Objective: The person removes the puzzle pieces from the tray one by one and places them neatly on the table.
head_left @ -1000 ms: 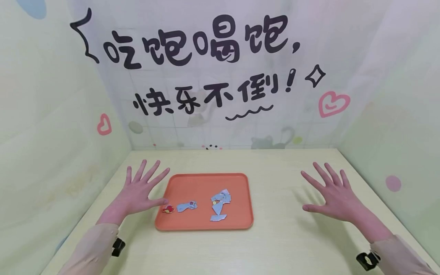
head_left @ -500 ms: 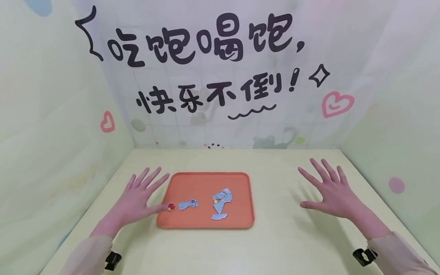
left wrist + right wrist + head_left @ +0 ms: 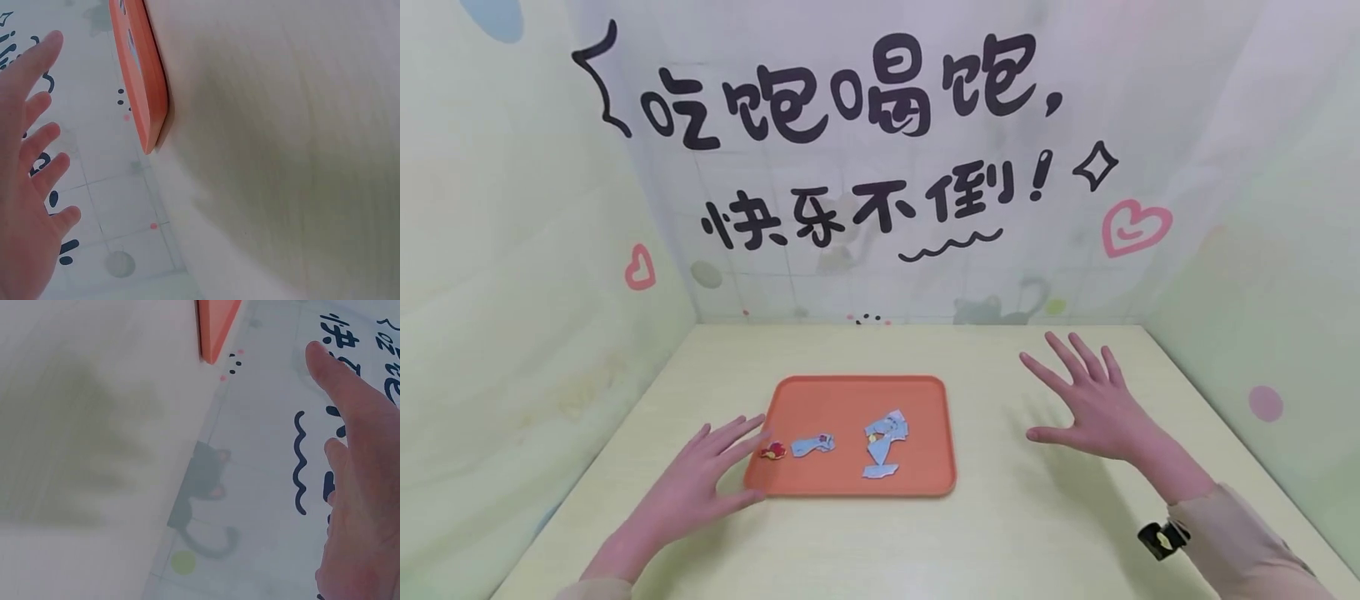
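An orange tray (image 3: 827, 402) lies on the table with flat cut-out pieces on it. A small red and yellow piece (image 3: 773, 451) sits near its left rim, beside a light blue piece (image 3: 812, 445) with a dark red spot. Further right, several light blue pieces (image 3: 880, 450) form a loose cluster. My left hand (image 3: 688, 483) hovers at the tray's left edge, fingers spread and holding nothing. Well to the right of the tray, my right hand (image 3: 1097, 408) is held above the table with straight, spread fingers and nothing in it. Both wrist views show only a corner of the tray.
The pale wooden table (image 3: 1000, 533) is enclosed by a printed cloth at the back (image 3: 880, 287) and cloth walls at both sides. A black band (image 3: 1163, 540) sits at the right wrist.
My left hand has moved down toward me, its fingers now at the tray's left edge. My right hand has shifted left and slightly up. The pieces stay in place on the tray.
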The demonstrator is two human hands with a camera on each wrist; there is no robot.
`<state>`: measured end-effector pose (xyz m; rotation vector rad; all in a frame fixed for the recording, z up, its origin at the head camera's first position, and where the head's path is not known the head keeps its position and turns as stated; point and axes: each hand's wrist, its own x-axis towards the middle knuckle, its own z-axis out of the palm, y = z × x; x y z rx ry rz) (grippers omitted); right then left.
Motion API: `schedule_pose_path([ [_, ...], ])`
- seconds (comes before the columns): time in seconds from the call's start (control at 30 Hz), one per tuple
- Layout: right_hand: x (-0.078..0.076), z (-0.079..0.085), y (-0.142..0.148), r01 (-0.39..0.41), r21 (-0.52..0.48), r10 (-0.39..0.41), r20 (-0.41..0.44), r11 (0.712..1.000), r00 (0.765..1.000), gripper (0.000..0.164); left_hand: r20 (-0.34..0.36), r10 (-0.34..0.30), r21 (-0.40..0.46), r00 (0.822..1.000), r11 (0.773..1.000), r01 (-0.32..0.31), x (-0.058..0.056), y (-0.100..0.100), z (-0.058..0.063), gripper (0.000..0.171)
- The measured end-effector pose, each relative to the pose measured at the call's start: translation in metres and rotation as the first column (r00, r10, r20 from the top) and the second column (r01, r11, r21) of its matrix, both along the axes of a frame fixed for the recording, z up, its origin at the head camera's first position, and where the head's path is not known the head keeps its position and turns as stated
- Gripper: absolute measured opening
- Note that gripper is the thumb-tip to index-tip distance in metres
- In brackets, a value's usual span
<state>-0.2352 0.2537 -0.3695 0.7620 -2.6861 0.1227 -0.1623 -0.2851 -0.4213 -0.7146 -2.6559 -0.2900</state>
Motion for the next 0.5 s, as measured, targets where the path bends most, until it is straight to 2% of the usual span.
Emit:
schedule_pose_path([
  [0.13, -0.004, -0.001, -0.013, -0.01, -0.001, 0.01, 0.019, 1.0, 1.0, 0.096, -0.05, -0.034, 0.028, 0.998, 0.999, 0.035, 0.007, 0.005, -0.003, 0.075],
  [0.27, -0.009, 0.001, -0.029, -0.031, -0.015, 0.031, 0.024, 0.999, 0.999, 0.097, -0.057, -0.083, 0.075, 0.995, 0.993, 0.087, 0.008, 0.009, -0.003, 0.072],
  [0.37, -0.012, 0.003, -0.043, -0.056, -0.021, 0.057, 0.022, 0.998, 0.998, 0.097, -0.008, -0.089, 0.097, 0.996, 0.991, 0.089, 0.009, 0.011, -0.005, 0.069],
  [0.5, -0.017, 0.004, -0.062, -0.093, -0.021, 0.094, 0.014, 0.995, 0.995, 0.097, 0.069, -0.044, 0.091, 0.997, 0.995, 0.037, 0.011, 0.011, -0.012, 0.058],
])
